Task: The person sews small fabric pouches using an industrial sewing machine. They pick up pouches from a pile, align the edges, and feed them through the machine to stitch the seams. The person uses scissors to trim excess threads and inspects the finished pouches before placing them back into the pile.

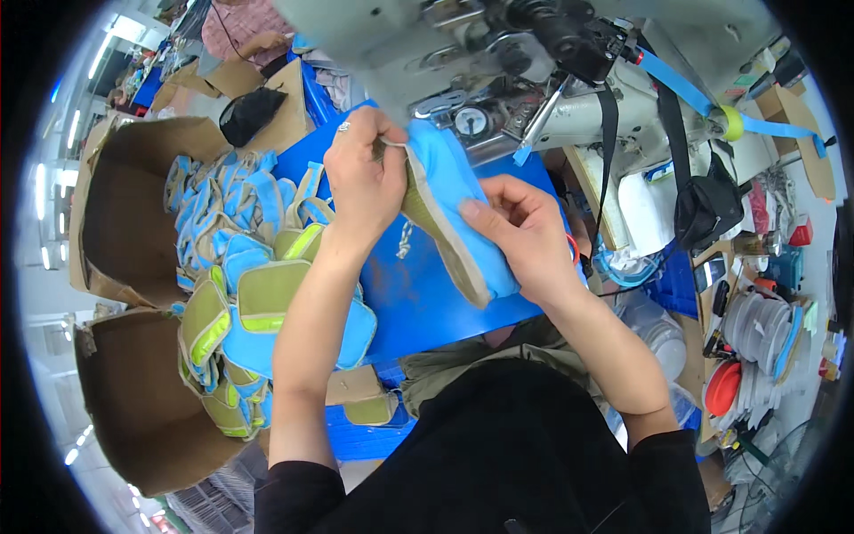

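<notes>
My left hand (363,169) is closed on the upper end of a light blue fabric piece (445,214) with an olive-beige border, held above the blue work surface (400,303). My right hand (520,231) grips the piece's right side, thumb on the blue face, other fingers curled behind it. The piece is tilted lengthwise away from me. A pile of blue, olive and lime-edged sewn pieces (271,303) lies left of my hands. An industrial sewing machine (516,80) stands just beyond them, with a small round gauge on it.
Two open cardboard boxes (124,383) stand at the left. At the right are black straps, a black pouch (703,209), stacked tape rolls (756,338) and a blue crate (667,285). A person in a pink top (236,31) is at the back left.
</notes>
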Available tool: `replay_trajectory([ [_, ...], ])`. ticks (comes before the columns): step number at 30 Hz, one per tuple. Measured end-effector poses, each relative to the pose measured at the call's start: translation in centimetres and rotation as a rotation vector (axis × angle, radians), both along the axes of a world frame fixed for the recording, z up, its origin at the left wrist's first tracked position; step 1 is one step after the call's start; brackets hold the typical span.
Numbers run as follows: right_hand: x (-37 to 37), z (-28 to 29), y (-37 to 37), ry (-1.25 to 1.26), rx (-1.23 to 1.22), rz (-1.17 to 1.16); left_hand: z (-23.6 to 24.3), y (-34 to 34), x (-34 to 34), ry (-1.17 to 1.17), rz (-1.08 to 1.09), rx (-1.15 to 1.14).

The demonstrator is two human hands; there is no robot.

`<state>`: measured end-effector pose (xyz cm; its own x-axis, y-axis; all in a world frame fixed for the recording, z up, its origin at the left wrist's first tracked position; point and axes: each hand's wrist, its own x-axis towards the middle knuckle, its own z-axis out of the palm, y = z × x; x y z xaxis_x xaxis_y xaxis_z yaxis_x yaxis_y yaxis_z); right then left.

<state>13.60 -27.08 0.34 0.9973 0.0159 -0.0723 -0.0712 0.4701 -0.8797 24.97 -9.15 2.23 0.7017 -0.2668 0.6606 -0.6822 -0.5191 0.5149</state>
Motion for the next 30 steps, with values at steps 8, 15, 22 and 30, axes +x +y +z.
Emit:
replay_trajectory([
  [8,0.9,-0.7,1.2,0.007,0.125,-0.09,0.5,-0.8,1.3,-0.035,0.067,0.139],
  [15,0.9,-0.4,0.9,-0.015,0.033,-0.082,-0.2,-1.2,0.9,0.055,0.106,0.054],
  [22,1.0,-0.4,1.2,-0.015,0.024,-0.09,-1.5,-1.6,1.2,-0.071,0.072,-0.064],
  [30,0.4,0.0,0.6,0.035,0.013,-0.073,-1.1,-1.3,-1.4,0.009,0.115,-0.378],
])
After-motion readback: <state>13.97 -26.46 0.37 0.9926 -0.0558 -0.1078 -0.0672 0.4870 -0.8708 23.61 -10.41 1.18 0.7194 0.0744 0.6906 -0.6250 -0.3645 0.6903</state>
